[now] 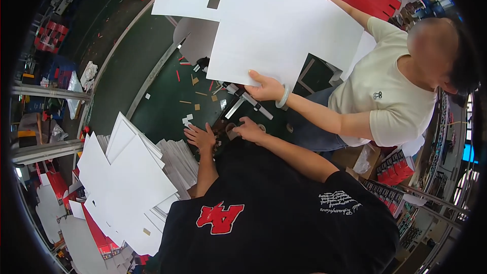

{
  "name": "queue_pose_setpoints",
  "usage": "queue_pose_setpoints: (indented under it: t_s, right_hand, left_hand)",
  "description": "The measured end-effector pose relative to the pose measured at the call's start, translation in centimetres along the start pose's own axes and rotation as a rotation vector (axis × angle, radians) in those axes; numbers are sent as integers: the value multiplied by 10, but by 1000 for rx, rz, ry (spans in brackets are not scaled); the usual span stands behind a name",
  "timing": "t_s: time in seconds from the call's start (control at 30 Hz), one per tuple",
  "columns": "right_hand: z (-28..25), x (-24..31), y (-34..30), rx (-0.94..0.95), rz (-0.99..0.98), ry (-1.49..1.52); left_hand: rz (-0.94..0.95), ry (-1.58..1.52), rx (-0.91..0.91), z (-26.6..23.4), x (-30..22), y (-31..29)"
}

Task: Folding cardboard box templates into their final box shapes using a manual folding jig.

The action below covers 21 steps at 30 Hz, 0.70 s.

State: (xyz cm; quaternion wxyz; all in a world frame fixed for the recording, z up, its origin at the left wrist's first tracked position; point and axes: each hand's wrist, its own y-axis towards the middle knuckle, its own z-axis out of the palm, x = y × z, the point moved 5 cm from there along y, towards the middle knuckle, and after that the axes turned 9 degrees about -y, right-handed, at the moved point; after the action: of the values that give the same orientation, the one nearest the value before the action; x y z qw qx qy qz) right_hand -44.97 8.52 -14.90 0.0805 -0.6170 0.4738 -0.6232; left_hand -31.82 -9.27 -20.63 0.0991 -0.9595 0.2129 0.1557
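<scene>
Your left hand (202, 138) is spread, empty, near white scraps (189, 117) on the table (167, 101), mid-frame; whether your right hand (249, 130) grips anything, I can't tell. The notched sheet (284, 25), upper centre, already has its openings, held by a co-worker's hand (267, 90); similar sheets (129, 170) lie stacked lower left, how many left unclear.

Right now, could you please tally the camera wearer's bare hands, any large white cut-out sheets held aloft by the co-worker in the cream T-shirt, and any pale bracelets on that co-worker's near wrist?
Bare hands: 2, left hand and right hand
Large white cut-out sheet held aloft: 1
Pale bracelet: 1
Total: 4
</scene>
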Motion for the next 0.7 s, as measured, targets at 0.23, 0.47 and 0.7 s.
queue_pose_setpoints:
  t_s: [0.23, 0.47, 0.7]
  right_hand:
    - [-17, 11, -9, -250, -22, -76]
    - [-17, 9, -1, -174, -25, -51]
    - [-23, 34, -9, -218, -164, -266]
  left_hand:
    - [-26, -4, 48, 0, 0, 1]
    - [-41, -10, 90, -2, -6, 2]
    - [-44, 9, 67, -1, -3, 3]
